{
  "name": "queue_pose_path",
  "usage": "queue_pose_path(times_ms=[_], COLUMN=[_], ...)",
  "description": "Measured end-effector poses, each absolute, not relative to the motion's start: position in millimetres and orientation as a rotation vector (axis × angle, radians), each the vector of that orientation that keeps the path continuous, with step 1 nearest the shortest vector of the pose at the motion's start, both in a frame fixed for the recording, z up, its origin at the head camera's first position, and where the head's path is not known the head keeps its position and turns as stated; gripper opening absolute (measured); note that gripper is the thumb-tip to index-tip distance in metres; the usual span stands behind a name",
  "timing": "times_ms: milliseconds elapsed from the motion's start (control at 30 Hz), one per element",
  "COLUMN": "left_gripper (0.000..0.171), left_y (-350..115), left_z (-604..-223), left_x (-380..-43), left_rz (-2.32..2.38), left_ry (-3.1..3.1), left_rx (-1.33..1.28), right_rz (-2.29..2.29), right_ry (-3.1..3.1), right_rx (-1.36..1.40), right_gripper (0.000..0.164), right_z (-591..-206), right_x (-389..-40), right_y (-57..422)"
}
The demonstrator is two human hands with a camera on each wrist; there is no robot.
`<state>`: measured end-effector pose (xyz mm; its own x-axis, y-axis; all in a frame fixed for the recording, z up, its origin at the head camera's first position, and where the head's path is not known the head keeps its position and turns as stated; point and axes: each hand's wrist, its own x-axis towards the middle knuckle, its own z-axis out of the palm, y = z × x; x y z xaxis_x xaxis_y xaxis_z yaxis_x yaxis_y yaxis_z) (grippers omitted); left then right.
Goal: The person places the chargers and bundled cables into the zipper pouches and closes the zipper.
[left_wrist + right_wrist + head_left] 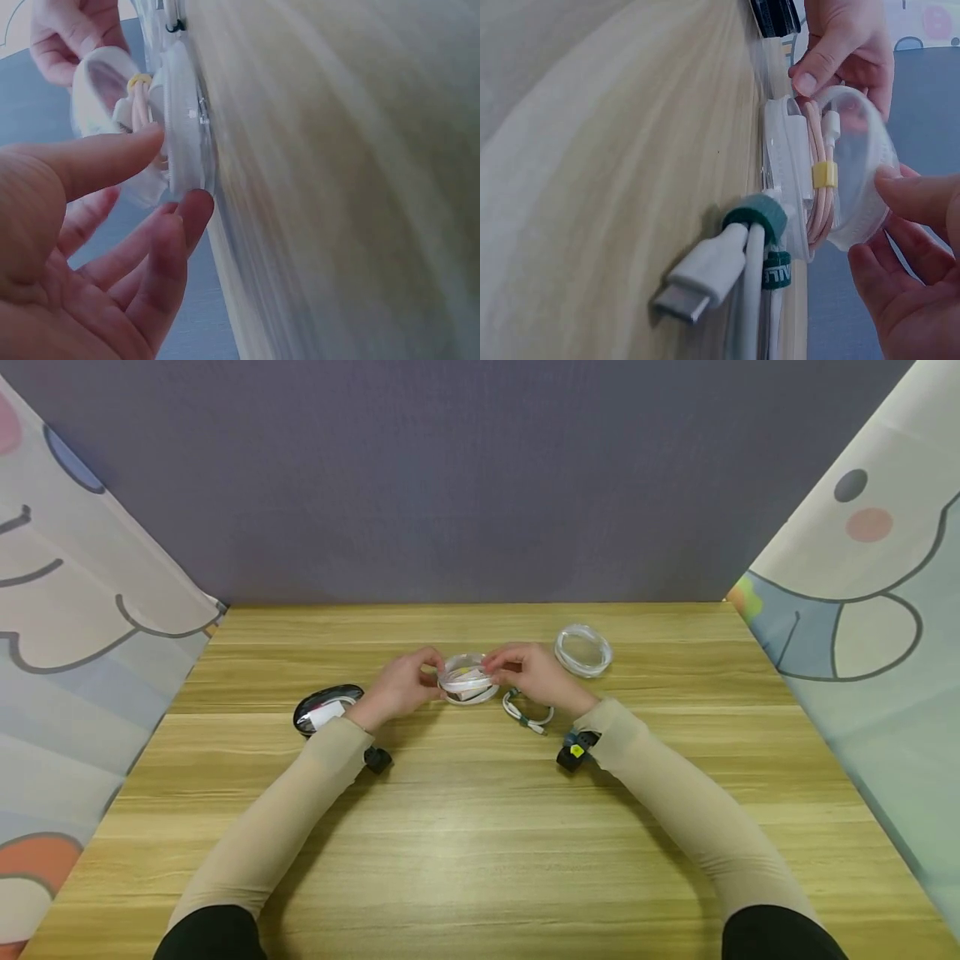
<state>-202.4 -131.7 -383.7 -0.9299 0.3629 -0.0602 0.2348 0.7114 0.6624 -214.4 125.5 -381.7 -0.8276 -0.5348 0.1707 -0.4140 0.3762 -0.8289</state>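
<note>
A clear round pouch (467, 680) with a white zipper rim stands partly unzipped on the table, its lid raised. In the right wrist view a coiled pinkish cable (820, 214) lies inside it, bundled by a yellow tie (825, 174). My left hand (399, 687) pinches the pouch's base at its left side, thumb on top and fingers below. With thumb and fingertips my right hand (534, 674) grips the edge of the raised lid. Just below the right hand lies a coiled white cable (528, 718) with green straps (756, 214) and a bare plug.
A second clear round pouch (583, 651) lies behind my right hand. Left of my left hand sits a black oval case (322, 695) with a white cable and a white label. A grey panel (480, 485) rises along the table's back edge.
</note>
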Motion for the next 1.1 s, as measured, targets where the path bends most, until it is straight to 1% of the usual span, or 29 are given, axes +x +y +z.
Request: queue_pose_path(times_ms=[67, 133, 433, 567, 667, 800, 867, 967, 1100], left_gripper=[0.024, 0.02, 0.025, 0.021, 0.021, 0.019, 0.02, 0.029, 0.036], left_y=[-132.7, -133.6, -136.7, -135.5, -133.4, -131.8, -131.4, -130.6, -130.1], left_z=[-383.2, -382.7, -381.7, -382.6, -383.1, -382.0, -380.7, -378.8, -377.4], left_x=[-202.5, -202.8, -204.0, -203.4, -202.9, -202.4, -202.3, -202.3, -202.0], left_rz=[1.034, 1.053, 1.082, 1.038, 1.009, 1.008, 1.019, 1.031, 1.035], left_ry=[2.719, 2.699, 2.62, 2.685, 2.74, 2.743, 2.732, 2.718, 2.716], left_rx=[0.492, 0.503, 0.532, 0.532, 0.528, 0.495, 0.467, 0.426, 0.39], right_rz=[-1.417, -1.38, -1.27, -1.273, -1.282, -1.346, -1.412, -1.498, -1.482], right_ry=[2.492, 2.49, 2.52, 2.52, 2.527, 2.522, 2.505, 2.493, 2.528], right_rx=[-0.897, -0.911, -0.883, -0.887, -0.881, -0.817, -0.758, -0.655, -0.578], right_gripper=[0.012, 0.011, 0.011, 0.01, 0.012, 0.013, 0.013, 0.012, 0.015], right_z=[-381.5, -381.5, -384.3, -386.6, -387.3, -387.1, -387.6, -388.8, -388.4], right_x=[-214.5, -214.5, -215.5, -216.1, -216.0, -214.6, -214.5, -215.1, -215.6], right_y=[127.3, 128.8, 128.0, 126.6, 126.1, 125.5, 125.5, 125.9, 127.6])
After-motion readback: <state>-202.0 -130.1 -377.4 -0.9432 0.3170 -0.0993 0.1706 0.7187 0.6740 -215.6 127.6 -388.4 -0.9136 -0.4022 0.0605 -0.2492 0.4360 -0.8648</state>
